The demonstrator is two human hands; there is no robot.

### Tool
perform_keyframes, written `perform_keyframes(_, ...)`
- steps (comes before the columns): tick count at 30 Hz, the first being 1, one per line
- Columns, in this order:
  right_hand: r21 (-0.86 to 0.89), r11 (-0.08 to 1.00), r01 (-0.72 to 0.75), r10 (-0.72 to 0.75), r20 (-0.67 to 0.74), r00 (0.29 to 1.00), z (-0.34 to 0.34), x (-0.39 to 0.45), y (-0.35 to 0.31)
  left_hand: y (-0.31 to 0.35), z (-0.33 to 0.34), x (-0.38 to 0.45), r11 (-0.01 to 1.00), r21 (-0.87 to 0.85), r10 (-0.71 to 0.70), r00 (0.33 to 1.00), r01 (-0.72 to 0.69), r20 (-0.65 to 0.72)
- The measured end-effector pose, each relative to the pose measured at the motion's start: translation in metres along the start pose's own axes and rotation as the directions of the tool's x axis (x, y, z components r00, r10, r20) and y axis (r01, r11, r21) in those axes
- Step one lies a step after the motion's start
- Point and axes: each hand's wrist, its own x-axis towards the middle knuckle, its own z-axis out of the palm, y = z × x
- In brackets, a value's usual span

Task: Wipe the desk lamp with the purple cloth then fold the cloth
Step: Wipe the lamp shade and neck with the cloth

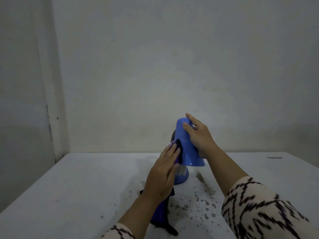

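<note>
A blue desk lamp stands on the white table, its cone shade tilted downward over a round blue base. My right hand grips the shade from the right, fingers over its top. My left hand presses the purple cloth flat against the left side of the shade. The cloth hangs from under that hand down to the table near my left forearm. The lamp's neck is mostly hidden behind my left hand.
The table meets a plain wall behind the lamp, with a corner at the left. Dark stains and specks are scattered on the table right of the lamp's base. A small dark mark lies near the far right edge.
</note>
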Motion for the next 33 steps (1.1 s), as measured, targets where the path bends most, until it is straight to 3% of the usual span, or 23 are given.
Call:
perform_keyframes(2, 0.003, 1.000, 0.003, -0.003, 0.000, 1.000, 0.001, -0.001, 0.000, -0.003, -0.002, 0.002, 0.995, -0.089, -0.055, 0.998, 0.054, -0.018)
perform_keyframes(5, 0.003, 1.000, -0.002, 0.002, -0.005, 1.000, 0.002, 0.000, -0.001, -0.009, -0.004, 0.014, 0.919, -0.295, -0.285, 0.958, 0.261, -0.042)
perform_keyframes(7, 0.006, 1.000, -0.002, 0.002, -0.008, 1.000, 0.003, 0.000, -0.001, -0.010, -0.004, 0.017, 0.917, -0.258, -0.331, 0.942, 0.304, -0.064)
perform_keyframes(9, 0.005, 1.000, 0.002, -0.001, -0.017, 1.000, 0.002, 0.001, -0.001, -0.007, -0.004, 0.013, 0.952, -0.197, -0.255, 0.964, 0.236, -0.074)
perform_keyframes(12, 0.000, 1.000, 0.005, -0.005, -0.018, 1.000, 0.002, 0.001, -0.001, 0.007, 0.003, 0.005, 1.000, 0.010, -0.018, 0.998, 0.019, -0.054)
perform_keyframes(14, 0.003, 1.000, 0.004, -0.004, -0.012, 1.000, 0.001, 0.001, -0.001, 0.010, 0.007, 0.002, 0.981, 0.152, 0.129, 0.990, -0.119, -0.057)
perform_keyframes(16, 0.014, 1.000, 0.003, -0.003, -0.009, 1.000, 0.000, 0.000, -0.001, 0.008, 0.008, 0.002, 0.969, 0.180, 0.187, 0.980, -0.172, -0.065)
perform_keyframes(19, 0.028, 1.000, 0.008, -0.008, -0.003, 1.000, -0.001, -0.002, 0.001, 0.002, 0.004, 0.007, 0.992, -0.126, -0.018, 1.000, 0.017, -0.015)
perform_keyframes(22, 0.041, 0.999, 0.009, -0.009, 0.000, 1.000, 0.000, -0.004, 0.001, -0.006, -0.002, 0.023, 0.885, -0.371, -0.296, 0.955, 0.283, 0.022)
perform_keyframes(28, 0.028, 1.000, 0.013, -0.013, 0.008, 1.000, -0.002, -0.003, 0.002, -0.022, -0.017, 0.055, 0.684, -0.417, -0.555, 0.798, 0.598, 0.235)
perform_keyframes(30, 0.026, 1.000, 0.013, -0.013, 0.002, 1.000, -0.002, -0.002, 0.002, -0.024, -0.018, 0.062, 0.632, -0.434, -0.583, 0.763, 0.643, 0.282)
perform_keyframes(33, 0.005, 1.000, 0.011, -0.011, -0.008, 1.000, 0.000, 0.001, 0.001, -0.024, -0.018, 0.069, 0.630, -0.443, -0.582, 0.765, 0.638, 0.276)
